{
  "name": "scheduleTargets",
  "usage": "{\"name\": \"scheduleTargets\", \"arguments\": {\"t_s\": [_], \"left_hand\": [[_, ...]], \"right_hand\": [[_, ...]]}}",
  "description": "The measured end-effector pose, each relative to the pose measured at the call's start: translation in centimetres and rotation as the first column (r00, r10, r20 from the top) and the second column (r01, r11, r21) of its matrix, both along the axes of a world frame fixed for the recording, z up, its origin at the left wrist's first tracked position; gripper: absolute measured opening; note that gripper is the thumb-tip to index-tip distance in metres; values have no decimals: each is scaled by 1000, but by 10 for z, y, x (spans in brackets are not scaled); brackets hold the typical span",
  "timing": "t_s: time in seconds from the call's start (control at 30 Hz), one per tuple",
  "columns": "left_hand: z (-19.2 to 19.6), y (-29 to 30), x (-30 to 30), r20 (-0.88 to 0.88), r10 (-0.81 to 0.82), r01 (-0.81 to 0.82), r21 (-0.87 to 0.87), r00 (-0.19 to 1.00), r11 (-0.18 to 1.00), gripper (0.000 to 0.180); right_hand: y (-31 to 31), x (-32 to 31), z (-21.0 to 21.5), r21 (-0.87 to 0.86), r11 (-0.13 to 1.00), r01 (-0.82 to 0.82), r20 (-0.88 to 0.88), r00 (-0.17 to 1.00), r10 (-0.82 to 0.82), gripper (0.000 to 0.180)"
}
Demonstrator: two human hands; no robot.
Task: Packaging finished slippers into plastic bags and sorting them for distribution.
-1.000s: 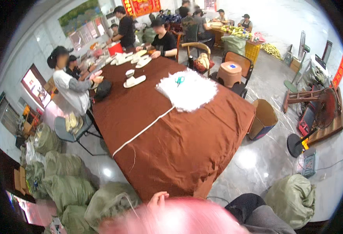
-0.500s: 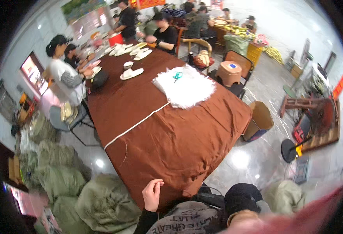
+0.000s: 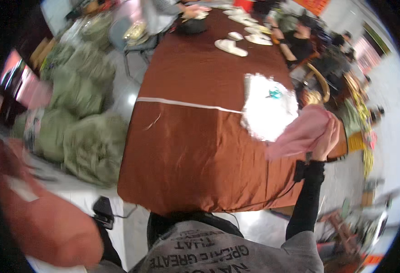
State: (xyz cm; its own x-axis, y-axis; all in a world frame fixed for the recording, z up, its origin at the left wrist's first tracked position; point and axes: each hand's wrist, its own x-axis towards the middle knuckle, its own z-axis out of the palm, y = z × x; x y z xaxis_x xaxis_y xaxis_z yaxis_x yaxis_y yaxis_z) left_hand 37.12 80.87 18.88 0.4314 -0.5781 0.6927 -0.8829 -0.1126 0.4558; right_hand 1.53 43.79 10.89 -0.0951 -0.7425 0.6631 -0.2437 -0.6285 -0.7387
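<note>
My right hand (image 3: 326, 138) is raised over the right edge of the long table (image 3: 195, 150) and grips a pink cloth (image 3: 300, 132). The cloth hangs toward a white fluffy pile (image 3: 266, 111) with a small teal object (image 3: 275, 94) on it. My left forearm in a black sleeve (image 3: 106, 236) reaches out at the lower left. A blurred reddish cloth (image 3: 45, 223) lies close to the camera there and hides my left hand.
The table has a brown cover with a white strip (image 3: 186, 103) across it. Pale shoe soles (image 3: 230, 47) lie at its far end, where other people (image 3: 295, 38) sit. Green stuffed sacks (image 3: 88, 141) are piled on the floor to the left.
The view has swung round, so the table now runs upward. My right hand rose from the table's near edge to its right side, lifting the pink cloth.
</note>
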Motion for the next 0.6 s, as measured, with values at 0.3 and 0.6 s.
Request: {"name": "scheduleTargets", "arguments": {"t_s": [0.3,0.6], "left_hand": [[-6,103,-19,-201,103,-160,-289,974,944,49],[3,146,7,-270,-156,-70,-671,950,739,43]], "right_hand": [[-37,57,-114,178,984,-26,-685,714,143,29],[155,207,-166,296,832,-469,-659,530,533,27]]}}
